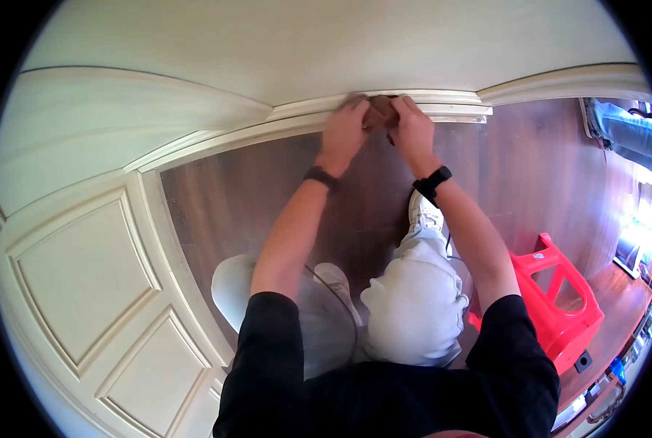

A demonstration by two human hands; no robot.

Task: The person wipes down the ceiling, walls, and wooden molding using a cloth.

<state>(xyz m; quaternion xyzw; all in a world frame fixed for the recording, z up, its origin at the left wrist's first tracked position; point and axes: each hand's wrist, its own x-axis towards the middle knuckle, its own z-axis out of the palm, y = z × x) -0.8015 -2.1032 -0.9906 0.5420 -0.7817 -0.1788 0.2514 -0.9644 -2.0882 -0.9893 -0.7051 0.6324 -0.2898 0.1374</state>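
So both hands are pinched around a small brown piece, left hand on its left end, right hand on its right, fingers closed in on it. It's a bit blurry, so I can't tell what it's made of. It sits right between the fingertips, up against the cream trim at the foot of the far wall; whether it's actually touching the trim is hard to say. Nearer in, a white shoe is planted just below the right wrist, with the pale-trousered right knee behind it, so that side's kinda tight. A red plastic stool is near, off to the right. Left side is boxed in by a cream panelled door. Wood floor runs between trim and knees, then carries on right past the trim's end.
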